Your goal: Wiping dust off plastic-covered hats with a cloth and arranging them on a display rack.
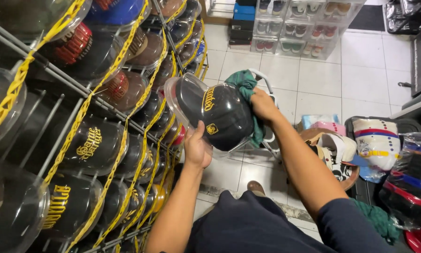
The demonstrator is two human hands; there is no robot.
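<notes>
A black cap with gold embroidery sits inside a clear plastic cover (215, 112), held up in front of me. My left hand (197, 149) grips the cover from below, thumb on its front. My right hand (263, 106) presses a crumpled green cloth (246, 87) against the cover's right side. The cloth hangs down behind the cap. Both forearms reach forward over my dark shirt.
A wire rack (79, 140) on the left holds several caps in clear covers, laced with yellow plastic chain (86, 105). Clear shoe boxes (299, 26) stand at the far wall. Wrapped caps and bags (379, 145) pile up on the right. White tiled floor (313, 79) lies beyond.
</notes>
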